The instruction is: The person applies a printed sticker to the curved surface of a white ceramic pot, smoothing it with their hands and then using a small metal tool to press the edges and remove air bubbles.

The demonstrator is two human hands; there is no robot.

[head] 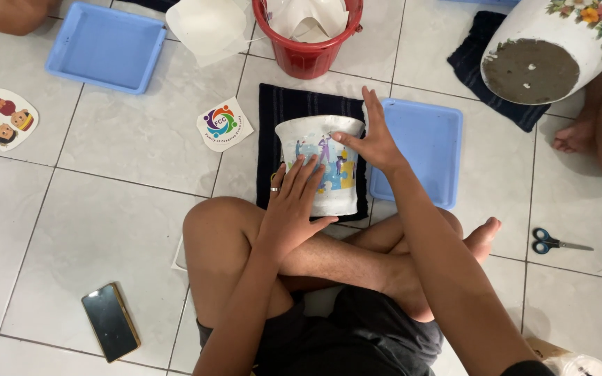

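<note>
A white pot (325, 163) lies on its side on a dark cloth (281, 110) on the tiled floor in front of my crossed legs. A colourful picture of figures sticks to its side. My left hand (292, 205) lies flat on the pot's near side, fingers spread over the picture, a ring on one finger. My right hand (374, 139) rests against the pot's right edge near the rim, fingers stretched upward, thumb touching the picture.
A blue tray (426, 150) lies right of the pot, another blue tray (106, 47) at the far left. A red bucket (309, 52) with white paper stands behind. Stickers (224, 124), a phone (111, 322), scissors (555, 242) and another person's flowered pot (559, 45) surround me.
</note>
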